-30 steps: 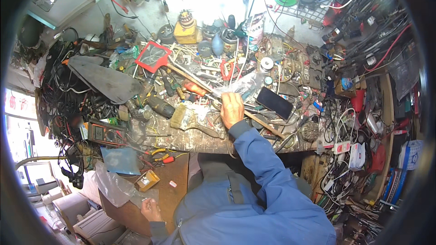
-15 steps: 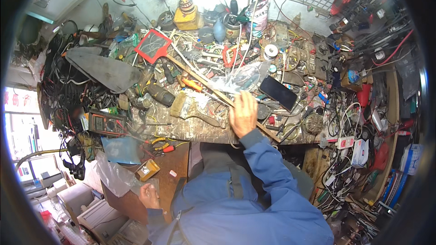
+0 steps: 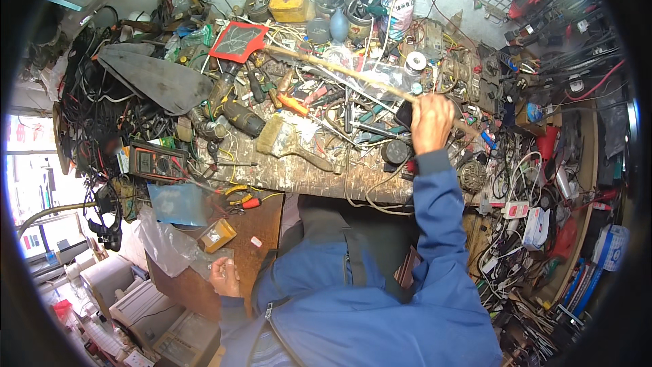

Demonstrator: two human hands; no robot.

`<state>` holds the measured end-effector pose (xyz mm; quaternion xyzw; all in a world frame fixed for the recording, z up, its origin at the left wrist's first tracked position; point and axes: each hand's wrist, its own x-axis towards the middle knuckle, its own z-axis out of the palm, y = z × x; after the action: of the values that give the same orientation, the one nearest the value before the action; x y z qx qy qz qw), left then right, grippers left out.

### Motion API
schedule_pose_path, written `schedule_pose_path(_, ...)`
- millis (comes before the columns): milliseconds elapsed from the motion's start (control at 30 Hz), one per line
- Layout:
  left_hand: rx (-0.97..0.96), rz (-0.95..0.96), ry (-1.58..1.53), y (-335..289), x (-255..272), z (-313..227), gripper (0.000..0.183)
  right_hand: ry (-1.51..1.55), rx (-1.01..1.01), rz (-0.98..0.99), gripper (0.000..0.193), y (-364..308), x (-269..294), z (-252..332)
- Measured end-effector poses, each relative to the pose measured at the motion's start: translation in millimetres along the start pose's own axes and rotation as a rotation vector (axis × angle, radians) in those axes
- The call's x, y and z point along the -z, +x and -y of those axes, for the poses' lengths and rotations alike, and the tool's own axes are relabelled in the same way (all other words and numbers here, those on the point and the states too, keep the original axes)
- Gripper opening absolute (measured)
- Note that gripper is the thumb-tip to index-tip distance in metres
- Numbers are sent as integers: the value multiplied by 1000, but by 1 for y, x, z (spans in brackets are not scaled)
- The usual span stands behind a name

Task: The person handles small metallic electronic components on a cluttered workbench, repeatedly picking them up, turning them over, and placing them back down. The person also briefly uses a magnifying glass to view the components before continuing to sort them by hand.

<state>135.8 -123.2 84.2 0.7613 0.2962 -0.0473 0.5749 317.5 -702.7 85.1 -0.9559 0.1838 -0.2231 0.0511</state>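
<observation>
My right hand [image 3: 432, 122] is closed around the long wooden handle of a red fly swatter [image 3: 239, 41], over the right side of the cluttered workbench. The handle runs across the bench from upper left to my hand, and its butt sticks out past it to the right. A black phone [image 3: 405, 114] shows only in part beside my fingers. Beneath the handle lies clear plastic film [image 3: 390, 76]. At the lower left my left hand [image 3: 225, 277] has its fingers curled, beside a crumpled plastic bag [image 3: 166, 241]; I cannot see whether it holds anything.
A paintbrush [image 3: 295, 146] lies at the bench's front, with pliers [image 3: 239, 197] left of it. A multimeter [image 3: 158, 163] and a small yellow box [image 3: 217, 235] sit at left. Tangled cables crowd both sides. A solder spool [image 3: 415, 62] stands behind the handle.
My right hand has moved right and away from me with the swatter, whose head shifted toward the wall. The phone is now mostly covered. My left hand stays near the plastic bag.
</observation>
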Motion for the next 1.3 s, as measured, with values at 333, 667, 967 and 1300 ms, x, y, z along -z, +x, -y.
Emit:
schedule_pose_path(333, 35, -55, -11, -7, -4, -9, 16, 278, -24, -61, 10, -41, 21, 46)
schedule_pose_path(667, 39, 104, -25, 9, -20, 1, 19, 800, 55, 356, 11, -190, 37, 133)
schedule_pose_path(967, -17, 148, -13, 19, -29, -9, 17, 458, -100, 197, 24, -146, 40, 40)
schedule_pose_path(1300, 4, 118, -61, 9, -17, 0, 16, 45, -161, 547, 77, -39, 12, -80)
